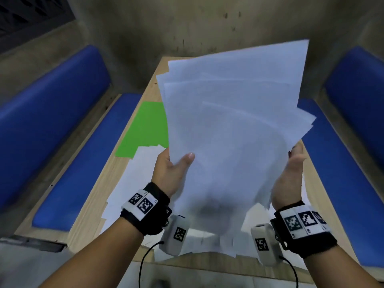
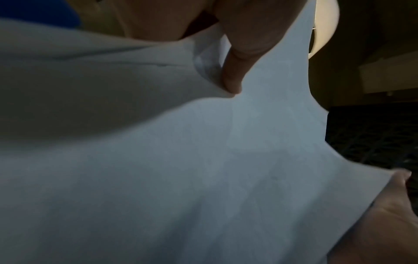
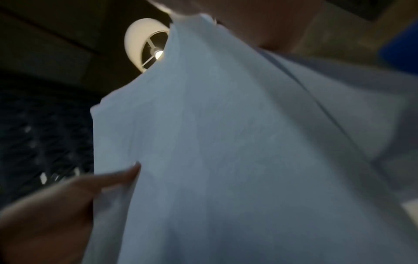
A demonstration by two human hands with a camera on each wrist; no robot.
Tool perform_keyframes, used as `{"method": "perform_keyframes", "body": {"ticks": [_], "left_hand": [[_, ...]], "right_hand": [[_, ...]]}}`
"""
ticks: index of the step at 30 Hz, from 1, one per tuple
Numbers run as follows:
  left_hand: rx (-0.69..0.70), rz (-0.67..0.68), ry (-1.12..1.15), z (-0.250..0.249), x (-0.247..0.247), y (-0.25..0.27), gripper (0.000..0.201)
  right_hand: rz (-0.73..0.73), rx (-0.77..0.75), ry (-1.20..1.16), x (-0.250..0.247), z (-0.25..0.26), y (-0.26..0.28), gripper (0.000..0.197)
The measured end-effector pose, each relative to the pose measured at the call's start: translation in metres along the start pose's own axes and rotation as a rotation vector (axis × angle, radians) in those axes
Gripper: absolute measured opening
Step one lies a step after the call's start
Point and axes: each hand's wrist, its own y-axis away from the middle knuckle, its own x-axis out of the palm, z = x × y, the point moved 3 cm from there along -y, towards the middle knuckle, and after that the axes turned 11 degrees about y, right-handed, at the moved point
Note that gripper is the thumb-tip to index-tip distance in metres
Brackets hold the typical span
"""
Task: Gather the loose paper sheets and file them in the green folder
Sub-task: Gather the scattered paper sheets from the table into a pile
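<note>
Left hand (image 1: 170, 169) pinches the raised paper stack (image 1: 232, 121) at its left edge; right hand (image 1: 288, 173) presses straight-fingered against its right edge. Gathering looks partway: loose sheets (image 1: 133, 177) lie on the near table (image 1: 93, 204), and the green folder (image 1: 145, 127), far left, seems not yet filled.

One green folder (image 1: 145, 129) lies on the one desk (image 1: 99, 194). Two hands show: the left hand (image 1: 170, 165) just right of the folder's near end, the right hand (image 1: 291, 175) farther right. Between them is one bundle of white sheets (image 1: 228, 121); at least five separate edges fan out at its top, but the exact number cannot be told. Several loose sheets (image 1: 133, 179), overlapping and uncountable, lie just nearer than the folder. There are four blue cushions, two (image 1: 52, 104) (image 1: 87, 163) left of the folder and two (image 1: 336, 163) (image 1: 359, 90) well to its right.
</note>
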Motion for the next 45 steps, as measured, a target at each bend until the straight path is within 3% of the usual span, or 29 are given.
{"method": "perform_keyframes", "body": {"ticks": [3,6,9,10,12,14,17,20,23,25,29,32,36,40,42,45], "left_hand": [[0.078,-0.064,0.023,-0.002,0.000,0.007,0.045],[0.075,-0.094,0.027,0.007,-0.003,0.015,0.041],[0.038,-0.088,0.019,0.023,-0.005,0.024,0.035],[0.008,-0.077,0.029,0.028,-0.004,0.028,0.034],[-0.066,-0.059,0.023,0.038,-0.005,0.033,0.025],[-0.122,-0.014,0.006,0.047,-0.009,0.035,0.020],[-0.193,0.008,-0.028,0.063,-0.021,0.035,0.019],[-0.238,0.022,-0.083,0.075,-0.028,0.034,0.034],[-0.231,0.002,-0.097,0.074,-0.029,0.031,0.025],[-0.223,-0.007,-0.082,0.069,-0.028,0.028,0.024],[-0.144,0.021,-0.028,0.046,-0.022,0.022,0.030],[-0.074,0.062,0.011,0.026,-0.013,0.020,0.045],[-0.029,0.094,0.017,0.014,-0.007,0.015,0.049],[-0.084,0.117,-0.066,0.042,-0.019,0.015,0.060],[-0.115,0.097,-0.127,0.058,-0.026,0.020,0.054],[-0.130,0.106,-0.194,0.073,-0.032,0.024,0.051]], "right_hand": [[0.004,-0.161,0.161,0.008,0.008,0.007,0.097],[-0.010,-0.197,0.229,0.007,0.004,0.016,0.092],[-0.032,-0.021,0.358,0.008,-0.007,0.023,0.087],[-0.032,0.020,0.391,0.009,-0.012,0.026,0.075],[-0.003,0.006,0.365,0.009,-0.019,0.030,0.054],[0.009,0.029,0.330,0.004,-0.032,0.032,0.050],[0.145,0.149,0.397,0.000,-0.056,0.037,0.046],[0.305,0.244,0.471,-0.004,-0.075,0.041,0.036],[0.386,0.282,0.451,-0.007,-0.079,0.045,0.039],[0.380,0.294,0.428,-0.010,-0.077,0.044,0.038],[0.223,0.242,0.282,-0.018,-0.056,0.034,0.032],[0.109,0.167,0.219,-0.017,-0.035,0.030,0.039],[0.025,0.134,0.161,-0.016,-0.027,0.028,0.043],[0.199,0.213,0.296,-0.013,-0.052,0.031,0.037],[0.301,0.289,0.441,-0.011,-0.072,0.037,0.011],[0.236,0.364,0.465,-0.014,-0.090,0.041,0.017]]}}
